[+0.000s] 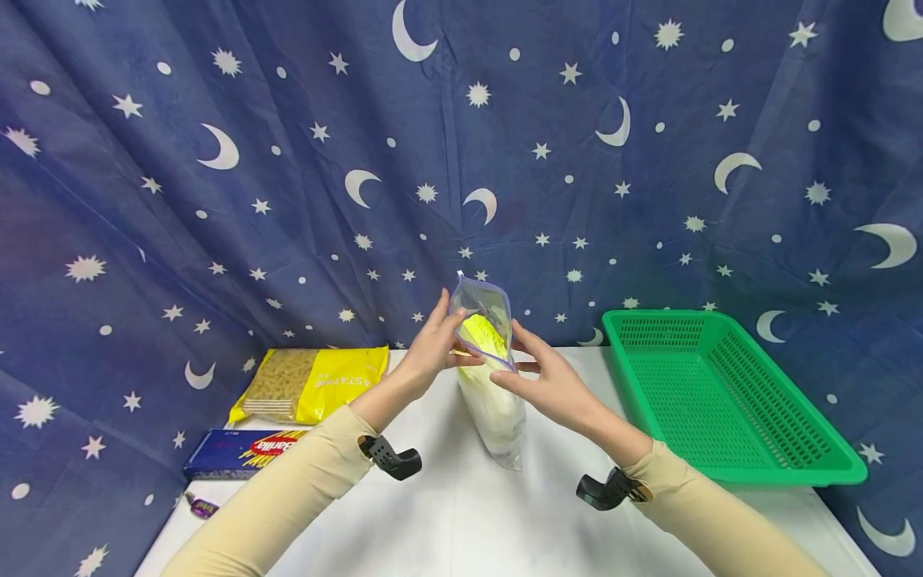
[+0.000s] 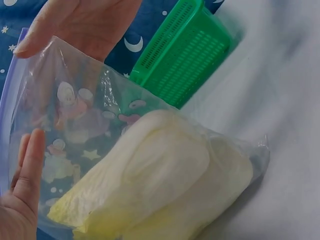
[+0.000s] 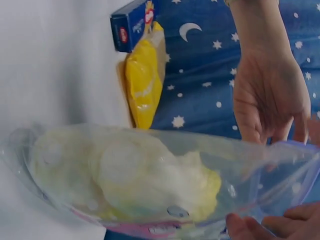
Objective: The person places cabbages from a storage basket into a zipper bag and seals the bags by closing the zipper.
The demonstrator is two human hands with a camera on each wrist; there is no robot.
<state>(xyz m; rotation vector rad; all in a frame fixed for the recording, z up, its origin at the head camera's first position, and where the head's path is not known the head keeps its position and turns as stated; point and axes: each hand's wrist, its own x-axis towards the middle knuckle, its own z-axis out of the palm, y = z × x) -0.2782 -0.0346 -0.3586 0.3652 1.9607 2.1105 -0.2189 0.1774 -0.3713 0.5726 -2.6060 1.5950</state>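
Note:
A clear zip bag [image 1: 495, 303] with a purple-edged mouth stands upright over the white table, its opening spread apart. Inside it sits a napa cabbage [image 1: 481, 330], yellow leaf tips toward the mouth and pale stalks lower down. My left hand [image 1: 431, 346] holds the left side of the mouth, thumb at the rim and fingers along the outside. On the opposite side my right hand [image 1: 546, 383] grips the rim between thumb and fingers. Printed cartoon figures show on the bag's plastic [image 2: 67, 117] in the left wrist view. The bag's bottom corner reaches down toward the tabletop.
To the right stands a green plastic basket [image 1: 645, 401]. At the left lie a yellow pasta bag [image 1: 346, 381], a blue Barilla box [image 1: 227, 455] and a small purple packet [image 1: 203, 506]. A blue curtain [image 1: 433, 120] with moons and stars hangs behind the table.

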